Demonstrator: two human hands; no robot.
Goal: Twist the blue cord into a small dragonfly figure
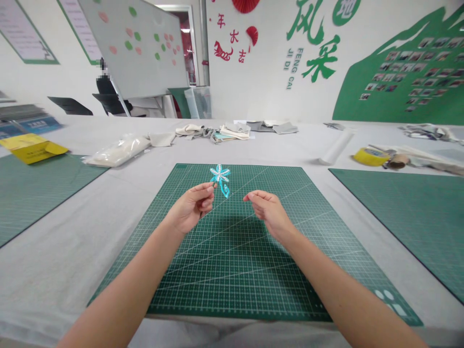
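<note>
My left hand (pixel 192 205) pinches the stem of a small turquoise beaded flower (pixel 220 175) and holds it upright above the green cutting mat (pixel 232 270). A loose turquoise strand curls down from the flower beside my fingers. My right hand (pixel 267 209) hovers a short way to the right of the flower, fingers curled together in a pinch. I cannot make out anything between them. Both forearms reach in from the bottom edge over the mat.
Two more green mats lie at the left (pixel 32 193) and right (pixel 416 212). A yellow box (pixel 34 147), a plastic bag (pixel 116 151), folded fabric pieces (pixel 232 130), a white roll (pixel 337 147) and yellow tape (pixel 370 156) sit farther back. A whiteboard (pixel 137 46) stands behind.
</note>
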